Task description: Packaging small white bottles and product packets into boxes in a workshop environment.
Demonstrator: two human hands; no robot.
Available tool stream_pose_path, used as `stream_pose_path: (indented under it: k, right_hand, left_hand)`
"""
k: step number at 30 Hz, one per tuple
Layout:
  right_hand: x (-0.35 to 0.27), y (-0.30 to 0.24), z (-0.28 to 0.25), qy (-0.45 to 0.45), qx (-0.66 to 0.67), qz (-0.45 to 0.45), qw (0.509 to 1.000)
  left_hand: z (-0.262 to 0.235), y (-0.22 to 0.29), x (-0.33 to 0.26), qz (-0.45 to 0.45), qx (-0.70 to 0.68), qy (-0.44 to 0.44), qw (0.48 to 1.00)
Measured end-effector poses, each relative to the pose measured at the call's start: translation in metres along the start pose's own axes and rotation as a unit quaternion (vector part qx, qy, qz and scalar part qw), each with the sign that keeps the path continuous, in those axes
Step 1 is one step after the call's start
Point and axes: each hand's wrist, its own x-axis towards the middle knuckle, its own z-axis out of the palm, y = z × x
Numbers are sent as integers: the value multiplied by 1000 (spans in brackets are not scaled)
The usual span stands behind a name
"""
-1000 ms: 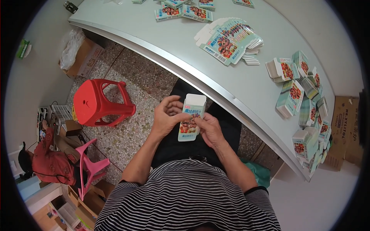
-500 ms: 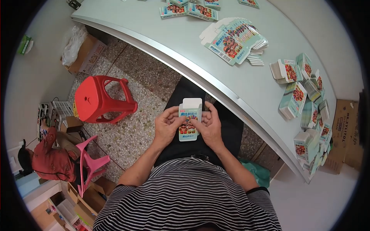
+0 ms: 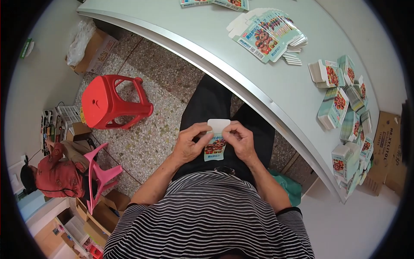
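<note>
Over my lap I hold a small light-blue carton (image 3: 215, 148) with cartoon figures on its front. Its white top flap (image 3: 219, 124) stands up, pointing away from me. My left hand (image 3: 192, 140) pinches the carton's left edge just below the flap, thumb and fingers closed on it. My right hand (image 3: 238, 139) grips the opposite edge the same way, thumb on the front. Both hands cover parts of the carton's upper front. On the table beyond lies a fanned stack of flat cartons (image 3: 264, 43) with the same print.
Bundled flat cartons (image 3: 336, 105) crowd the right of the pale table (image 3: 189, 26), whose metal edge runs diagonally before me. Folded cartons (image 3: 233, 3) lie at its far side. A red stool (image 3: 97, 101) stands left; behind it a person in red (image 3: 60, 175) sits near a pink stool (image 3: 103, 172).
Both hands have shifted up to the carton's flap end, with thumbs now nearer the top fold. The carton has moved slightly right and nearer me. My view has shifted a little.
</note>
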Motion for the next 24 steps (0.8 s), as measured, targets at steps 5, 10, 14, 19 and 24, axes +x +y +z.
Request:
stream_pose_path:
  k: [5,10,14,19,24]
  right_hand:
    - [2,-4,9,39,35,-10,999]
    - [5,2,4,41,84,-11,996]
    - [7,1,0,26,70,-22,997]
    - [12,-15,4,28,41,81,995]
    - [16,-18,2,13,79,107,991]
  left_hand:
    - [4,7,4,34,40,13,999]
    - [5,15,7,-122,-122,58,983]
    - [0,8,8,-92,-108,26,990]
    - [-9,10,12,-189,-159,9,969]
    - [-15,19,21,-201,-195,-20,960]
